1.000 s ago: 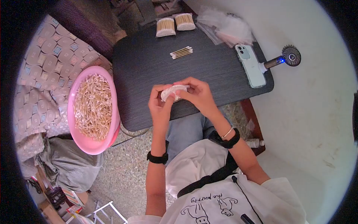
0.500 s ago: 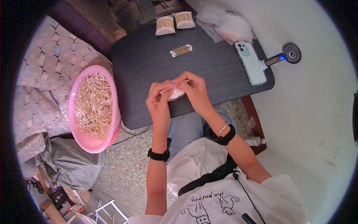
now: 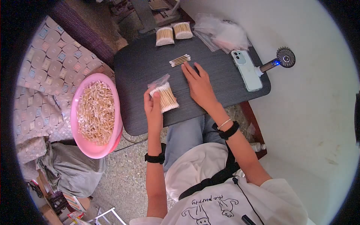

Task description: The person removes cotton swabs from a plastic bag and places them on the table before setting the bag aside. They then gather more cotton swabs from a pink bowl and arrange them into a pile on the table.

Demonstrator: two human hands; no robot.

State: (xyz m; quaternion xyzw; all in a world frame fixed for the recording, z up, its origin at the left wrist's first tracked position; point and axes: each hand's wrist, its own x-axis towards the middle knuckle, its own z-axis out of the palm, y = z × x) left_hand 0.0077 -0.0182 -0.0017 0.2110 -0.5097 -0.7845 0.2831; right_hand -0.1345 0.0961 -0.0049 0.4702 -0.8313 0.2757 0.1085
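Observation:
My left hand [image 3: 153, 107] holds a clear bag of cotton swabs [image 3: 167, 99] by its left side, above the near part of the dark table [image 3: 135, 71]. The bag's loose top flap points away from me. My right hand [image 3: 199, 84] has its fingers apart and holds nothing. Its fingertips are beside a small row of loose cotton swabs [image 3: 180, 60] on the table. Whether they touch the swabs, I cannot tell. Two filled swab bags, one on the left [image 3: 165, 36] and one on the right [image 3: 182, 30], sit near the far edge.
A pink basin [image 3: 77, 127] full of loose swabs stands left of the table. Clear empty bags [image 3: 228, 35] lie at the far right corner. A phone [image 3: 248, 71] and a small fan [image 3: 285, 57] are at the right edge, near the white wall [image 3: 315, 112].
My right hand has let go of the bag and moved forward to the loose swabs. My left hand keeps the bag, now turned so the swab sticks show. The view has shifted slightly.

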